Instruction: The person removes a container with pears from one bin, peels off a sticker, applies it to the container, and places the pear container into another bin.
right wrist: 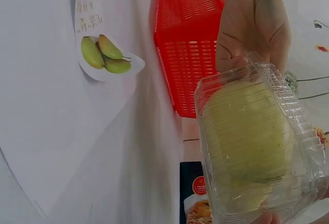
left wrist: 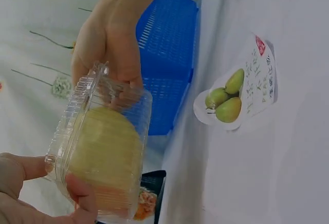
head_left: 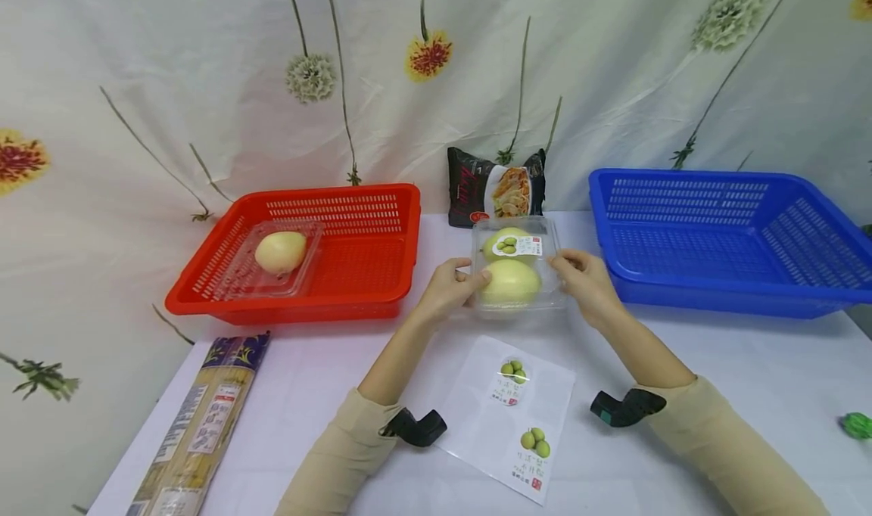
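A clear plastic clamshell box is held in front of the body, with two yellow-green pears inside. On its lid is a white label with a picture of green pears. My left hand grips the box's left side, thumb over the edge. At the opposite side my right hand pinches the rim. The left wrist view shows the box tilted, raised over the table. Below it a sticker sheet with two pear-picture labels lies on the white cloth.
A red basket at left holds another clear container with one pale fruit. A blue basket stands at right. Behind the box leans a black food packet. A noodle pack lies front left, something green far right.
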{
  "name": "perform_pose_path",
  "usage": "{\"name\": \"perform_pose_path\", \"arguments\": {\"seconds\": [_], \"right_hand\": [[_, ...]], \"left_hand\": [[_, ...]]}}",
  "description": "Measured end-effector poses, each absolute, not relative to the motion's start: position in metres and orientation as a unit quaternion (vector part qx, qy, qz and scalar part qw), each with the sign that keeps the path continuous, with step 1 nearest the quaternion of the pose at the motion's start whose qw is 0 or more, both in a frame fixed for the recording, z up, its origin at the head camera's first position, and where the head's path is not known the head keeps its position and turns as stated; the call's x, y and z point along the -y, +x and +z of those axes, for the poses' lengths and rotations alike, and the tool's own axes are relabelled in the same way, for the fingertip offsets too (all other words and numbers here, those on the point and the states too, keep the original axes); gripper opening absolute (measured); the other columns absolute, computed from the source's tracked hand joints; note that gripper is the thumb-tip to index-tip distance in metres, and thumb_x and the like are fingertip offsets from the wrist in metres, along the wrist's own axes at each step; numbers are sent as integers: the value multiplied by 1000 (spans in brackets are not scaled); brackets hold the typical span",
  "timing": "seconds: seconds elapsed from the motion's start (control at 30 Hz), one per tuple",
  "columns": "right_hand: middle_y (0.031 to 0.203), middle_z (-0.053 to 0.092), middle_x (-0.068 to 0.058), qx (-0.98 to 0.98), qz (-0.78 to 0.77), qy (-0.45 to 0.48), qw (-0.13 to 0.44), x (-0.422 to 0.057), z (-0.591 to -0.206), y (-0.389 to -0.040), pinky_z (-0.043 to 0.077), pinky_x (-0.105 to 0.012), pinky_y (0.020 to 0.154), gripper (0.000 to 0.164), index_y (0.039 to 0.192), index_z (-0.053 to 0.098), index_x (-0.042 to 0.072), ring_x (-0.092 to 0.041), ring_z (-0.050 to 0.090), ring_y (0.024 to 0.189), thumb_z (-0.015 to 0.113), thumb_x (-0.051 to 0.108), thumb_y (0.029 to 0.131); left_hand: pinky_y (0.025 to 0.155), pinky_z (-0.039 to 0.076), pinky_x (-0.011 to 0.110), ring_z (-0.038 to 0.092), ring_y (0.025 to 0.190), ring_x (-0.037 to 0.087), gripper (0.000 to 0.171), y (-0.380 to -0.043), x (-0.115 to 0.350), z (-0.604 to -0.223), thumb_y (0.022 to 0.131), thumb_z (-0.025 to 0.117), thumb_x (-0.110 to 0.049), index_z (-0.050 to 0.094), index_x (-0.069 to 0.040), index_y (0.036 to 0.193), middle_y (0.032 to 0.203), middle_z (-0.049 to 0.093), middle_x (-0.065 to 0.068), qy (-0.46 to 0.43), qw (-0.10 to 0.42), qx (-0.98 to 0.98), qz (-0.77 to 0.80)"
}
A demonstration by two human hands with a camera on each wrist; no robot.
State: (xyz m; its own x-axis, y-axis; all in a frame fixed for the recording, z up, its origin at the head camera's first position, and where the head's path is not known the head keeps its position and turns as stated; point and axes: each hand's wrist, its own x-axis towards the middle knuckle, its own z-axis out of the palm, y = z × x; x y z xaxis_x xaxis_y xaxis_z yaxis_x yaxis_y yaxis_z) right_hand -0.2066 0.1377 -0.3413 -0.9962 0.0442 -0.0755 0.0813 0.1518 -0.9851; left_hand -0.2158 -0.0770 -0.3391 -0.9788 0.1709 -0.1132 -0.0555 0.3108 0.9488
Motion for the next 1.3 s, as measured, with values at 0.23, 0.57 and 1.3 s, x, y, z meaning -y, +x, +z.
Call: {"name": "perform_pose_path", "arguments": {"seconds": [0.23,0.57,1.3], "right_hand": [[122,47,-19,-809,-588,0,-14,-146,-319,-210,44,-22,81,47,134,43,-8,-17,44,101,46,21,97],[147,32,-19,-788,-615,27,-24,-178,-277,-223,33,-44,107,62,144,32,-1,-31,32,133,47,35,97],[118,45,4,-674,-731,87,-61,-288,-270,-238,41,-19,84,27,108,65,23,-8,43,103,69,35,84]], "left_hand": [[59,48,21,48,52,9,59,-212,69,-327,88,62,-12,38,9,136,77,50,3,67,43,-754,652],[59,41,17,47,58,6,60,-222,32,-306,88,60,-5,34,8,140,80,45,0,131,-8,-670,731],[58,44,14,50,70,3,56,-239,-78,-287,82,69,-3,48,4,133,80,46,-6,147,12,-657,740]]}}
